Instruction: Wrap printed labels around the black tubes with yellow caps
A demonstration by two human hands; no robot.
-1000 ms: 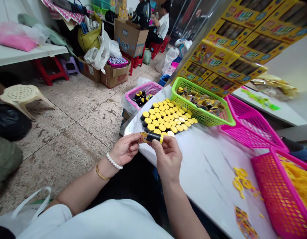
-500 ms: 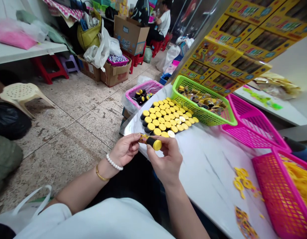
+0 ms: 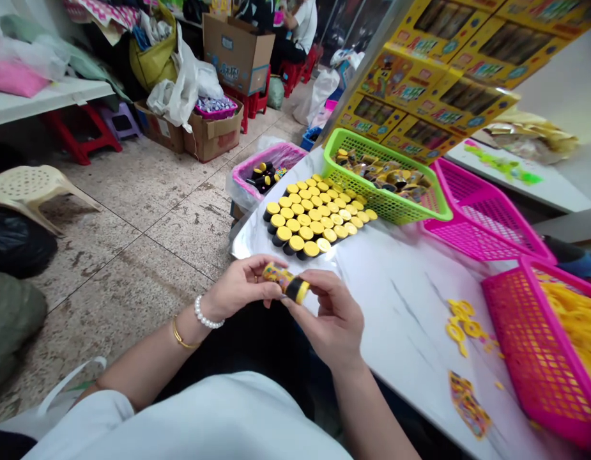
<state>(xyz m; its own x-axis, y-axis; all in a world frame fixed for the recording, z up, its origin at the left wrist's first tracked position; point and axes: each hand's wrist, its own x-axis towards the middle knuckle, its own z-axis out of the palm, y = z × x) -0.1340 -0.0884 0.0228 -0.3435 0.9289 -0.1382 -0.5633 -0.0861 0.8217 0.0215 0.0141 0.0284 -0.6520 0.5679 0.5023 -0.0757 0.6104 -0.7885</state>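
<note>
Between my two hands, above my lap at the table's edge, is a small tube [image 3: 295, 289] with a black band, a yellow end and a colourful printed wrap. My left hand [image 3: 250, 281] is closed on the printed part, thumb over it. My right hand [image 3: 331, 313] pinches the black and yellow end with thumb and fingers. Just beyond, rows of upright black tubes with yellow tops [image 3: 305, 220] stand close together on the white marbled table [image 3: 386, 326]. A flat printed wrapper piece [image 3: 468, 404] lies at the table's near right.
A green basket [image 3: 391, 204] of wrapped pieces stands behind the rows. Pink baskets [image 3: 520, 345] are at the right, one with yellow plastic parts. Loose yellow rings [image 3: 462, 322] lie nearby. Stacked yellow boxes [image 3: 420, 89] rise behind. A pink-rimmed bin [image 3: 242, 176] stands left of the table.
The tube has turned so its yellow end faces right rather than toward me. My left fingers have moved further over the printed part. The view has shifted slightly.
</note>
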